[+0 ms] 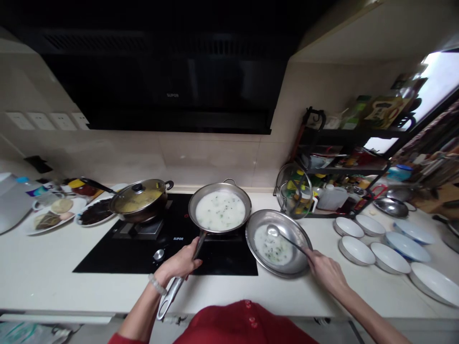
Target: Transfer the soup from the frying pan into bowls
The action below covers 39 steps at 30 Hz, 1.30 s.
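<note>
My left hand (181, 264) is closed round the long handle of a steel frying pan (219, 210) full of white porridge with green flecks, which sits on the black cooktop (118, 255). My right hand (324, 270) grips the end of a metal ladle (281, 235). The ladle's bowl rests inside a wide steel basin (299, 234) just right of the pan, and the basin holds a small pool of the same white porridge. Pan and basin touch at their rims.
A lidded pot (140, 200) sits on the left burner. Plates of food (53, 215) lie on the counter at far left. Several white bowls (380, 246) line the counter at right. A glass lid (294, 190) leans against a black rack (344, 157).
</note>
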Motion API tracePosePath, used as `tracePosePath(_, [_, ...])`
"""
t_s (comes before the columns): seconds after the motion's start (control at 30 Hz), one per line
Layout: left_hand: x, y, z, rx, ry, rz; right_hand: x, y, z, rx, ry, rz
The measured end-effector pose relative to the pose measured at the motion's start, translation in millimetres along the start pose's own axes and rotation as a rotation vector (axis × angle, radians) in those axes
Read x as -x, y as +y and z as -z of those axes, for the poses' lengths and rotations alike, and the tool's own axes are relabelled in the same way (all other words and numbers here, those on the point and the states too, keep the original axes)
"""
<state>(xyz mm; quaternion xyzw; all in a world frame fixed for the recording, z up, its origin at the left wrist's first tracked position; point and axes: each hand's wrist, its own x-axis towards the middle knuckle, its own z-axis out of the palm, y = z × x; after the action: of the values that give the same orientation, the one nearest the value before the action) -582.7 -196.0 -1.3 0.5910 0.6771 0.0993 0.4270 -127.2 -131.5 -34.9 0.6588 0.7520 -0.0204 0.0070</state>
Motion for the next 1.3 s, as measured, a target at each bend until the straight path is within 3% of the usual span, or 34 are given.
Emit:
tracePosePath(0.13, [2, 3, 1.2, -0.024, -0.001, -0.007, 10, -3, -5, 0.167, 0.05, 0.029])
tracePosePath(0.3, [4, 7, 2.5, -0.032, -0.003, -0.022, -19, -16, 26, -0.202, 0.181, -0.1])
tracePosePath(0.4, [5, 7, 2.6, -0.017, -0.012, -0.017, -42, -42, 54, -0.377, 0.185, -0.043])
tracePosePath(0.53, [3, 6, 1.7, -0.031, -0.009, -0.031, -67, -92, 78, -0.325, 0.147, 0.099])
tracePosePath(0.67, [1, 3, 0.7, -0.033, 0.002, -0.056, -89, -134, 77, -0.136, 0.029, 0.123])
tracePosePath(0.77, [2, 5, 1.0, -0.042, 0.011, -0.043, -102, -152, 68, -0.105, -0.018, 0.117])
tracePosePath(1.07, [8, 13, 4.3, -0.076, 0.021, -0.016, -131, -157, 62, -0.419, -0.106, 0.033])
tracePosePath(1.3, [7, 12, 3.9, -0.061, 0.002, -0.024, -128, -150, 69, -0.659, -0.174, -0.029])
